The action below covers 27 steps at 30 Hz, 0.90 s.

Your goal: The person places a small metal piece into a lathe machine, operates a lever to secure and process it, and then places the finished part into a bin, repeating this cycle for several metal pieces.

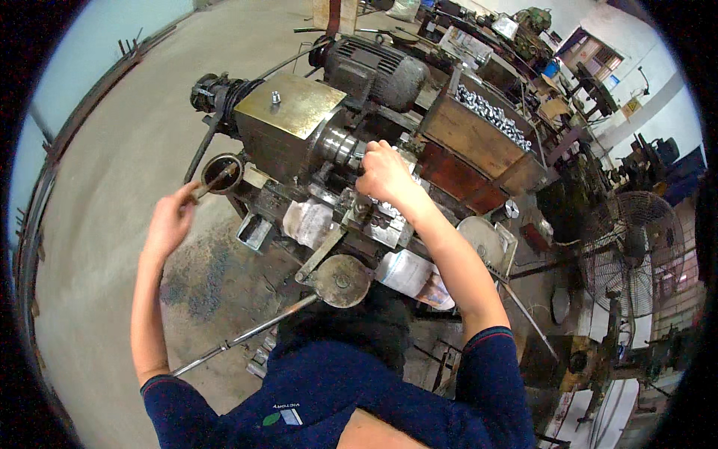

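The left hand (173,221) is closed around a thin stick (217,180), whose far end reaches into a round pot (241,175) with a dark interior; what fills it is too dark to tell. This pot sits beside the metal housing (269,146) of a machine. The right hand (387,173) has its fingers bent at the end of the shiny spindle (338,147); whether they grip anything cannot be told. Beyond it, a box-shaped brown bin (460,133) is heaped with small shiny metal parts (490,116). Below the pot is a small rectangular tray (249,243), its contents unclear.
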### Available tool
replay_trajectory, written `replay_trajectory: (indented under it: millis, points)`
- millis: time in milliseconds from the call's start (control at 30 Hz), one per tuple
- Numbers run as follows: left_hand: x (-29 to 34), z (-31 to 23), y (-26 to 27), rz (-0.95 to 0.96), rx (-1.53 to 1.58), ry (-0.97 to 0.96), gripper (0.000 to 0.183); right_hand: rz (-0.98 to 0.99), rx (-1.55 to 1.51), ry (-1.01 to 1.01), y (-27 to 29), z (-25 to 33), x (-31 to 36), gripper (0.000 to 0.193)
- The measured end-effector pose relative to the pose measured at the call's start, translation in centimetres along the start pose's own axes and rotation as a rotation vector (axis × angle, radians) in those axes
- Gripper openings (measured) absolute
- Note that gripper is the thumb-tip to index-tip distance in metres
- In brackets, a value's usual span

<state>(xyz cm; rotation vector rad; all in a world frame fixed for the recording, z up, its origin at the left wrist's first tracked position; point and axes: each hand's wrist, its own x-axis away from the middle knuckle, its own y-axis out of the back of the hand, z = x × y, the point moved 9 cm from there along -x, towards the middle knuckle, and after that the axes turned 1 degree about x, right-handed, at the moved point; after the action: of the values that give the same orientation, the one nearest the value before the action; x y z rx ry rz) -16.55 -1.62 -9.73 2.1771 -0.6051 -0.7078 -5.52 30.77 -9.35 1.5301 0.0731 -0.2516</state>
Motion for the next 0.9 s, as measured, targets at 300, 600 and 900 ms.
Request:
replay_trajectory:
  millis: [300,600,900]
  points:
    - [8.3,13.8,-1.9,0.011,0.142,0.609,0.031,0.070,-0.025,-0.073,-3.5,-1.8,-2.9,0.027]
    - [7.1,13.2,-1.0,-0.026,-0.314,0.446,0.028,0.139,-0.368,-0.204,-4.7,-1.9,-4.1,0.029]
    - [4.0,21.9,4.5,0.117,-0.891,0.446,0.013,-0.016,-0.363,-0.282,-1.9,-1.6,-4.5,0.024]
